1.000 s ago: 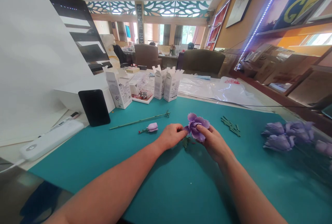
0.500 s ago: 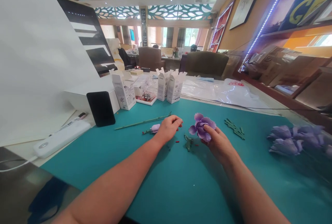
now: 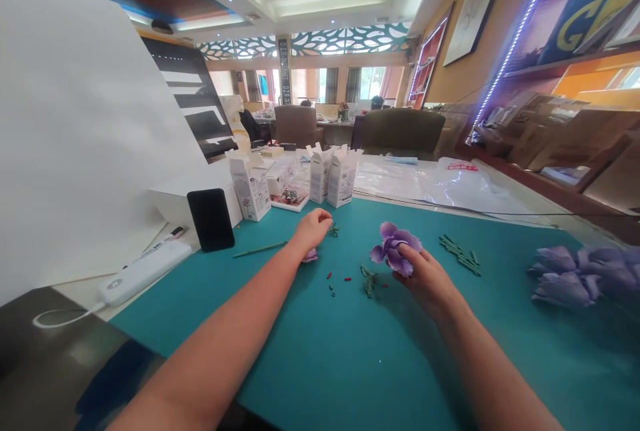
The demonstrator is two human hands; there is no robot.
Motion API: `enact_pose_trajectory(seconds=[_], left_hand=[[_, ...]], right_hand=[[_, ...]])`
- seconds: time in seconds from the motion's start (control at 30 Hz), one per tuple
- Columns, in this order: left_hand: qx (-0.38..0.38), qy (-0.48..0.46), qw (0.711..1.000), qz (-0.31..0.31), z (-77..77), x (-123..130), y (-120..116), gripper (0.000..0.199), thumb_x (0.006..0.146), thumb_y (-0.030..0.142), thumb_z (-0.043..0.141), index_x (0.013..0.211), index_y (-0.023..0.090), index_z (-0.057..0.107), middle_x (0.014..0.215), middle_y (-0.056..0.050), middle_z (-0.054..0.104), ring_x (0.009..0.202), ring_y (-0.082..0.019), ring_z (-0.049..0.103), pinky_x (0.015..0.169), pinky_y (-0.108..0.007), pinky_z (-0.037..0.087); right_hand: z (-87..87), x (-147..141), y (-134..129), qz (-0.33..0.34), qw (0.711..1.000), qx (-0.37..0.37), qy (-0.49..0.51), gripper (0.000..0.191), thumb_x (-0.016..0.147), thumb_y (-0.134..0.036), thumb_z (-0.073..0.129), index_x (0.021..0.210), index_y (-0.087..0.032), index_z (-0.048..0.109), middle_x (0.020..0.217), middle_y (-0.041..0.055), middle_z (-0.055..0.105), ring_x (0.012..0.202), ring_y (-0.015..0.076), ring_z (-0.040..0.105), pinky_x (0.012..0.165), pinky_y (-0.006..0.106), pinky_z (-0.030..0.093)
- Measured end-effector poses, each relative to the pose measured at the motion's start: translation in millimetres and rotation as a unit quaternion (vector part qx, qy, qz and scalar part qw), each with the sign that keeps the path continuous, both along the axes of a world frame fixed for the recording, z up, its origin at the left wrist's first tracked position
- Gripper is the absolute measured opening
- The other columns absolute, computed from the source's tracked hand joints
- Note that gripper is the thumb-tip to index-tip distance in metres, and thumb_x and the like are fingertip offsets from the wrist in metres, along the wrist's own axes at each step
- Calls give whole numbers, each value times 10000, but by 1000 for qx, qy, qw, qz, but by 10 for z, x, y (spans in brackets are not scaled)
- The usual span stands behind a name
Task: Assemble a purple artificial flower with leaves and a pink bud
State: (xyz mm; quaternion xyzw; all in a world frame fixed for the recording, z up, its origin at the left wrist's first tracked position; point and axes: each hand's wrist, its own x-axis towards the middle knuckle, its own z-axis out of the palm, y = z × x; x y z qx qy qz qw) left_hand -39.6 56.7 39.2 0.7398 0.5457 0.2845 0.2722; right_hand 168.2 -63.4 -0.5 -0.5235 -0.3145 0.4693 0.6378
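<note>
Purple flower [image 3: 397, 248] was in the right hand [image 3: 425, 274], raised over the right-middle part of the teal mat [image 3: 320, 351]. Right grip: thumb over the petals, fingers behind, pinching the bloom on its right side; petals were spread open.

Left hand [image 3: 313, 226] was well apart from it, off to the left and further up the mat, just beside the leafy sprig [image 3: 333, 229]. Its fingers were bent and close together; couldn't tell if anything was pinched. Purple bud [image 3: 311, 256] was partly hidden under the left wrist, and the green stem [image 3: 260, 249] ran in behind that arm.

Between the hands, nearer the wearer: green leafy piece [image 3: 369, 281], a few red bits [image 3: 347, 279], tiny green bits [image 3: 332, 290]. Short green sticks [image 3: 460, 256] lay in a loose pile right of the right hand, purple blooms [image 3: 565, 278] at far right, blurred. Black slab [image 3: 211, 220] leaned at the mat's left edge, near the white power strip [image 3: 145, 274]. White cartons [image 3: 342, 181] stood along the far edge, flaps up.
</note>
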Motion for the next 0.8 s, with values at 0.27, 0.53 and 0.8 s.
enact_pose_trajectory(seconds=[0.27,0.53,0.8], left_hand=[[-48,224,972,-52,-113,48,399,333,901,344,542,1185,173,560,1204,-96,571,1019,-206,588,859,-415,511],[-22,273,958,-85,-153,118,514,343,898,344,547,1194,172,554,1210,-97,567,1022,-209,587,857,-416,513],[99,168,971,-137,260,51,46,256,904,313,426,1014,230,642,927,-45,695,867,-204,625,711,-271,453]], right_hand=[[10,84,16,21,998,-15,51,368,657,-434,776,975,-273,686,906,0,719,825,185,643,651,271,501],[31,134,6,69,991,-9,116,275,668,-444,776,861,-262,702,874,-5,723,872,188,657,650,250,519],[199,61,-99,108,978,43,171,321,651,-514,750,856,-272,705,835,-12,705,802,163,623,660,246,502]])
